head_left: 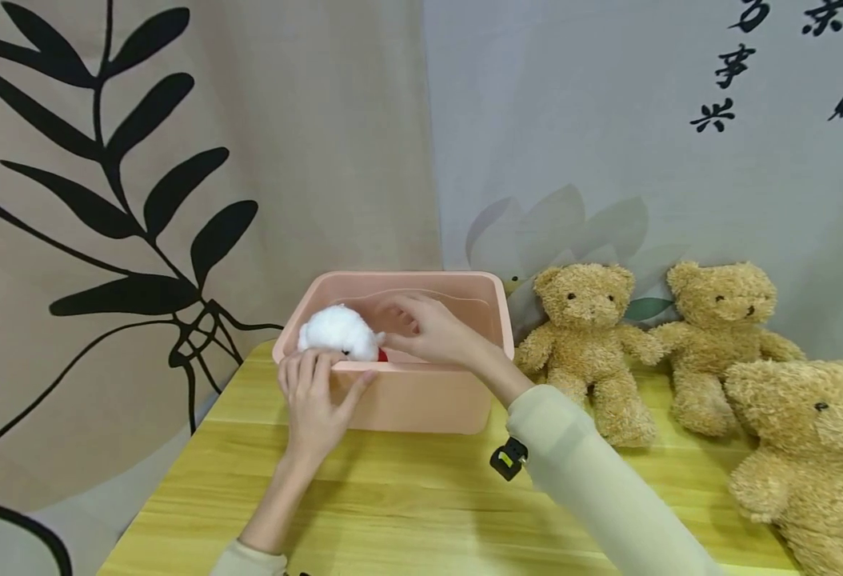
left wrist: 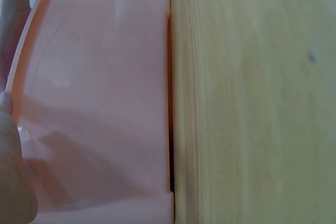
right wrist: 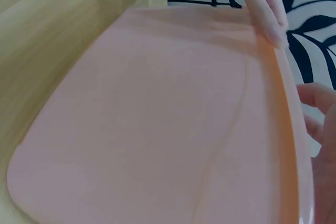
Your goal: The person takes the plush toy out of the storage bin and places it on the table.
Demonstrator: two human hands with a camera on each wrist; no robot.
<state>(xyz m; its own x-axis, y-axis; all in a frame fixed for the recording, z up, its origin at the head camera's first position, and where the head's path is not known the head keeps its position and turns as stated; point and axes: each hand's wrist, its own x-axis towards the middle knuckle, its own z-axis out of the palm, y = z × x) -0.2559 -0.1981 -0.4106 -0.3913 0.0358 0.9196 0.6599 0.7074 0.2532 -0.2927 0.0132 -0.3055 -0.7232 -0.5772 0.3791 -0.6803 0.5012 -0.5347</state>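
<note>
A white plush toy (head_left: 338, 332) with a dark eye and a bit of red beside its head lies in the left part of a pink plastic bin (head_left: 414, 400); its lower body is hidden by the front wall. My left hand (head_left: 313, 400) holds the bin's front rim at the left, fingers over the edge and thumb along the outside. Inside the bin, my right hand (head_left: 429, 328) hovers just right of the toy with loosely bent fingers and thumb apart. In the right wrist view, the fingers of the right hand (right wrist: 323, 124) show beyond the rim, apart from each other.
The bin stands on a wooden table (head_left: 393, 496) near a curtain (head_left: 342, 144). To its right sit a tan teddy bear (head_left: 590, 344), a second bear (head_left: 724, 344) and a nearer third bear (head_left: 810, 456). A black device (head_left: 509, 458) is on my right sleeve.
</note>
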